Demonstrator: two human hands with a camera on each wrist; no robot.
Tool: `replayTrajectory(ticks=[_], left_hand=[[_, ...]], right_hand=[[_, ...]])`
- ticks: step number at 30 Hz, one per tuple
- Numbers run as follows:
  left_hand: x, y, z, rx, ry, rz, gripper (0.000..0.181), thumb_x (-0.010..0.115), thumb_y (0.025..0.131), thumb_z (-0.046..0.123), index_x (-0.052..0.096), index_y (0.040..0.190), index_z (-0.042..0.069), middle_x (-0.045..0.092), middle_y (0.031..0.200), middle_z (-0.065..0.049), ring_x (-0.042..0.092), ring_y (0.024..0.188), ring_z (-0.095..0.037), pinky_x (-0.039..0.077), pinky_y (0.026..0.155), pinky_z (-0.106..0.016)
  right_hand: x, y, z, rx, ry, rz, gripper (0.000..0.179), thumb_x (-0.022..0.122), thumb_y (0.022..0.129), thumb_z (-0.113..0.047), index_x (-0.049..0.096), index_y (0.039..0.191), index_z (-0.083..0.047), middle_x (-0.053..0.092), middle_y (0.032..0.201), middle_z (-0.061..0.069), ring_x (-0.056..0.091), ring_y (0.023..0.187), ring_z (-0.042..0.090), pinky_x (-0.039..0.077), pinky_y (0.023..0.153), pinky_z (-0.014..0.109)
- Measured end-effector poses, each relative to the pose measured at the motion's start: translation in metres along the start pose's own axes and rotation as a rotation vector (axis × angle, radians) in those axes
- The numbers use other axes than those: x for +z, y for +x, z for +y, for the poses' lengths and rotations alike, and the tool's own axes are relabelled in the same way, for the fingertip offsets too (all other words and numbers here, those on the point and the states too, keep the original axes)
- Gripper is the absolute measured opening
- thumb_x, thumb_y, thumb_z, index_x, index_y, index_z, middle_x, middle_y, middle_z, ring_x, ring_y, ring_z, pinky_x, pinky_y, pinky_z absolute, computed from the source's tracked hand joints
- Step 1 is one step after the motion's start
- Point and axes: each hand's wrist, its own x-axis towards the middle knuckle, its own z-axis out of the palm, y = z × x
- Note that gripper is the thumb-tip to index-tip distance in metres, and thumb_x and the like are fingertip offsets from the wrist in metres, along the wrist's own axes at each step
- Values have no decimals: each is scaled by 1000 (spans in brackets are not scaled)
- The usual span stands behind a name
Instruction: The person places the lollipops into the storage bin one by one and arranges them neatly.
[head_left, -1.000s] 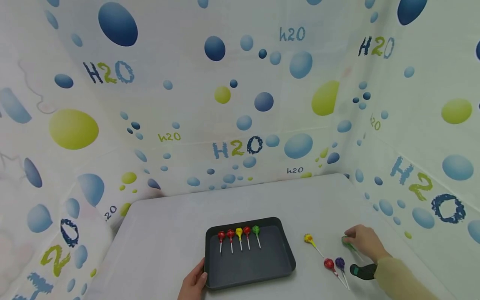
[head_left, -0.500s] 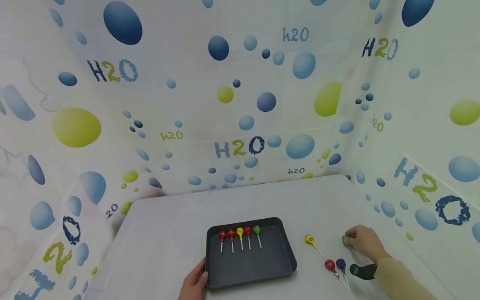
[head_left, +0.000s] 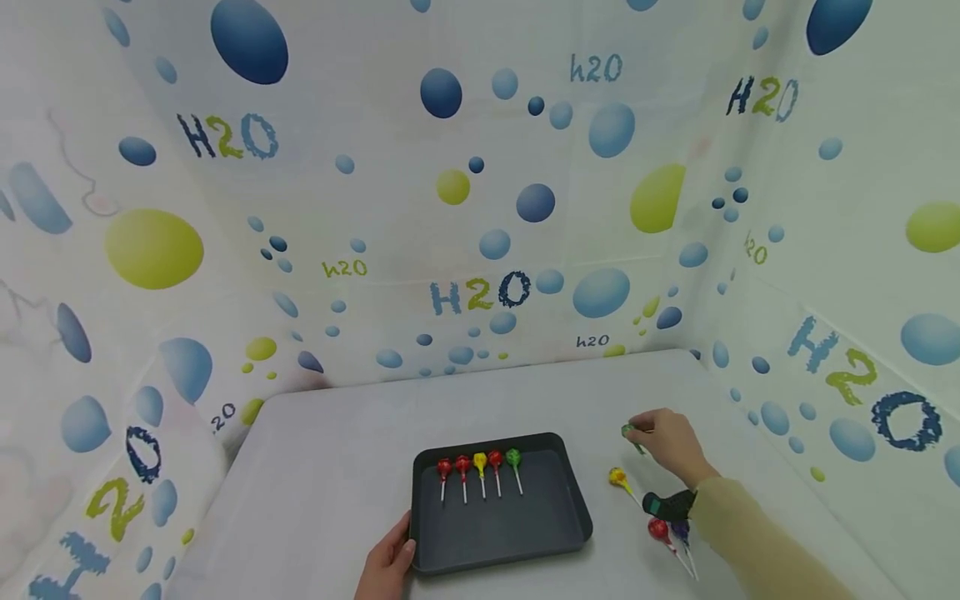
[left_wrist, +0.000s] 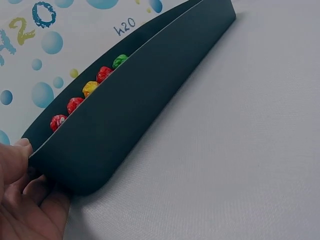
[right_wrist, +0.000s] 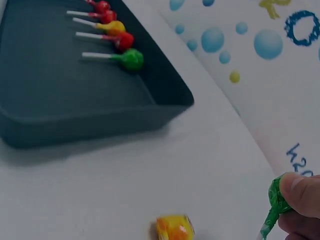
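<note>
My right hand (head_left: 670,444) pinches a green lollipop (right_wrist: 274,204) by its wrapped head, above the table to the right of the tray. With the thumb over the rim and fingers against the outside, my left hand (head_left: 386,563) grips the left side of a dark grey tray (head_left: 502,534). Along the tray's far side lies a row of lollipops: red ones, a yellow one (head_left: 480,461) and a green one (head_left: 513,457) at the right end. Below the right hand lie a yellow lollipop (head_left: 617,477), a red lollipop (head_left: 658,530) and a purple one (head_left: 681,530), partly covered by the right wrist.
A white cloth covers the table (head_left: 337,467). Behind and at both sides hang white curtains (head_left: 390,208) printed with blue and green drops. A dark band (head_left: 669,505) with the camera sits on my right wrist.
My right hand has lifted the green lollipop off the table and carried it left and away from me, towards the tray. The left hand stays on the tray.
</note>
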Motion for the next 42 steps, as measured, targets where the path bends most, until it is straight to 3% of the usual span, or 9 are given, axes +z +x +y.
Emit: replayTrajectory(ticks=[7,14,18,20,23,26,32,42], left_hand=[[0,0,-1,-1,-12,12,50,44,99,2,25,142,-16,27,147,-32,26,136,-43,35,108,-48],[1,1,1,-36,-16,14,51,45,100,5,25,143,-14,28,147,-31,28,136,-42,36,108,-50],[1,2,1,-49,-8,18,52,46,100,7,26,143,-13,28,148,-30,28,137,-42,37,108,-50],[1,3,2,-54,-4,19,52,47,100,7,26,144,-12,27,148,-30,27,137,-42,36,109,-50],[1,2,2,-53,1,24,52,47,100,7,26,144,-12,27,148,-29,27,137,-41,36,109,-50],[1,1,1,-49,-1,22,51,46,100,6,27,143,-12,27,148,-29,28,137,-41,37,108,-49],[0,-1,1,-29,-14,9,51,46,100,6,26,143,-13,26,148,-30,26,137,-41,37,108,-47],[0,-1,0,-27,-27,10,52,46,100,6,26,143,-13,26,148,-30,26,137,-41,35,108,-48]], right_hand=[[47,15,-59,-25,73,29,23,73,83,-18,73,101,-3,72,94,7,67,88,24,58,76,41],[92,16,-104,-104,51,57,22,76,81,-18,75,97,-5,73,89,6,68,81,22,58,70,39],[111,16,-108,-86,5,68,19,77,79,-18,75,91,-3,72,84,6,67,74,21,58,65,38],[117,16,-108,-60,-32,70,13,77,78,-16,74,81,-3,70,75,5,63,64,17,54,55,34],[125,14,-108,-35,-67,54,19,75,78,-13,67,63,-5,60,57,1,49,48,12,41,41,27],[130,13,-109,-32,-84,38,30,74,78,-11,56,54,-10,48,46,-2,39,42,12,30,38,25],[139,15,-110,-32,-115,58,38,76,77,-12,48,51,-13,40,45,-5,34,42,11,27,38,24],[143,17,-105,-47,-134,88,21,76,78,-15,62,64,-8,57,55,0,46,46,13,37,40,27]])
